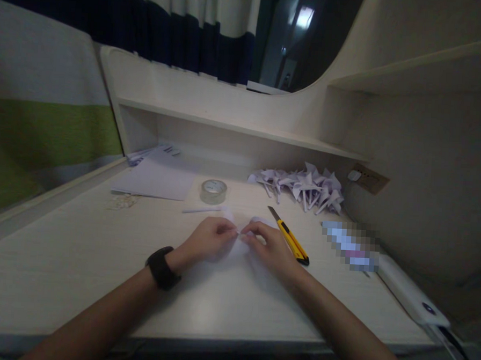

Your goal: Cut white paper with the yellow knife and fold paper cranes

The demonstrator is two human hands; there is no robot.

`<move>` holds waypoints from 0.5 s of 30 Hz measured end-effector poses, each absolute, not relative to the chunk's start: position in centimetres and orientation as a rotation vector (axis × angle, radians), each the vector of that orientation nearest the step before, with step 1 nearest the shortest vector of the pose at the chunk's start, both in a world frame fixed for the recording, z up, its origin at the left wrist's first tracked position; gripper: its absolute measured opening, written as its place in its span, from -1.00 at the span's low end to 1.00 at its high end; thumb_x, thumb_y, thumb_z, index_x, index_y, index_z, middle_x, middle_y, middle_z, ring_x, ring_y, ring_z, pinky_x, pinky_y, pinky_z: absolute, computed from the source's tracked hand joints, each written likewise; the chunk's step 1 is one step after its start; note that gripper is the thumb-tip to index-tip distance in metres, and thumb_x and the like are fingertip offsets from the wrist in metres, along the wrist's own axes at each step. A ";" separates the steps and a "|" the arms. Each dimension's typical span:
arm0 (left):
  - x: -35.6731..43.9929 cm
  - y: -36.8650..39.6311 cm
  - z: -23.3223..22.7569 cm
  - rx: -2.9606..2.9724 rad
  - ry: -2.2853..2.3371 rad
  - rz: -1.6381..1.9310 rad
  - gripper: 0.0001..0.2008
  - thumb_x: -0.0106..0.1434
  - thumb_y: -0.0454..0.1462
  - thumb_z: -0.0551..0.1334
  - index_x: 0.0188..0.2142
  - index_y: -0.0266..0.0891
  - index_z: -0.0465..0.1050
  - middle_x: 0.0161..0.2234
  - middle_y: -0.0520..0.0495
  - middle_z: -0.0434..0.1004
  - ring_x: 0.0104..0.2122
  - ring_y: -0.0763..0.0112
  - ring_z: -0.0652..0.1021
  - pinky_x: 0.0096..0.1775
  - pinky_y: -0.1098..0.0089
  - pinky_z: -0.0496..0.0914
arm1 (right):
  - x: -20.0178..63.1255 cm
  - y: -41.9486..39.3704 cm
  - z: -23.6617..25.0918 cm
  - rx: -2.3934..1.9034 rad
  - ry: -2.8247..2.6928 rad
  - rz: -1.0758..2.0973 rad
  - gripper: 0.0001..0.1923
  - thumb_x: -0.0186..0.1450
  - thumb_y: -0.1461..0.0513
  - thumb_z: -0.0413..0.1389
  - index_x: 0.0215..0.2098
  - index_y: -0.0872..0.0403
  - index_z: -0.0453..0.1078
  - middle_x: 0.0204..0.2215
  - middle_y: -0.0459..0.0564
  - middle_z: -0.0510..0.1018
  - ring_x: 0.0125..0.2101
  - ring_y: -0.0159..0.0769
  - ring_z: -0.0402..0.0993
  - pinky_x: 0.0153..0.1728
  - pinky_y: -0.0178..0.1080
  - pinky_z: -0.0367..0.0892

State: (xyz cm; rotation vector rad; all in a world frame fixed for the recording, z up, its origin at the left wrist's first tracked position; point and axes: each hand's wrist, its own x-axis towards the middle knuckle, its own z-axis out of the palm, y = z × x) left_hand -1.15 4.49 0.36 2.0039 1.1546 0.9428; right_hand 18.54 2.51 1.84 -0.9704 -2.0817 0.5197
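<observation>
Both hands meet over the middle of the desk, pinching a piece of white paper (243, 247) between thumbs and forefingers. My left hand (211, 238), with a black watch (163, 268) on its wrist, grips the paper from the left. From the right, my right hand (270, 247) closes its fingertips on the same paper. Much of the sheet is hidden by the hands, so its exact folds cannot be made out. Just beyond the left hand lies a thin rolled paper stick (202, 209). A yellow utility knife (289, 237), blade out, rests beside the right hand.
A roll of clear tape (213, 191) stands behind the hands. Paper sheets (156, 173) are stacked at the back left, near small pale scraps (123, 201). Several folded paper pinwheels (304, 186) are heaped at the back right. A white power strip (410, 291) lies along the right wall.
</observation>
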 end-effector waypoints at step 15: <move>-1.2 4.3 0.2 1.944 1.042 0.985 -0.74 0.17 -0.16 0.19 -0.44 -0.30 0.55 -0.52 -0.06 0.53 -0.49 0.36 0.47 -0.43 0.43 0.29 | 18.7 2.5 1.7 -0.893 -2.067 0.496 -0.96 0.29 0.29 0.14 -0.31 0.07 0.44 -0.41 -0.10 0.53 -0.36 -0.36 0.45 -0.30 -0.32 0.29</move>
